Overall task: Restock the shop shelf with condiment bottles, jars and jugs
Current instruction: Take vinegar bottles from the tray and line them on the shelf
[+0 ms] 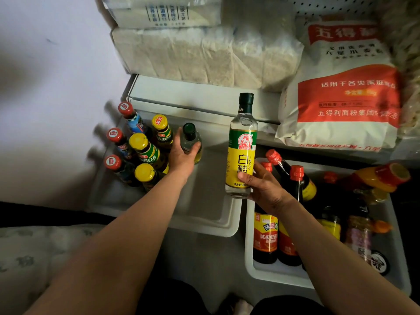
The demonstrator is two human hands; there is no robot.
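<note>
big red-and-white paper flour sack far right, clear plastic-wrapped pale noodle packs stacked far centre, patterned grey cloth near left

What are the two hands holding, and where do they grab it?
The right hand grips a vinegar bottle round its lower body. The left hand holds a smaller dark-capped bottle round its body.

The left hand covers the lower body and label of a small dark-capped bottle. The right forearm hides parts of the dark sauce bottles in the right tray. The red-and-yellow capped jars at far right are blurred, labels unreadable.
</note>
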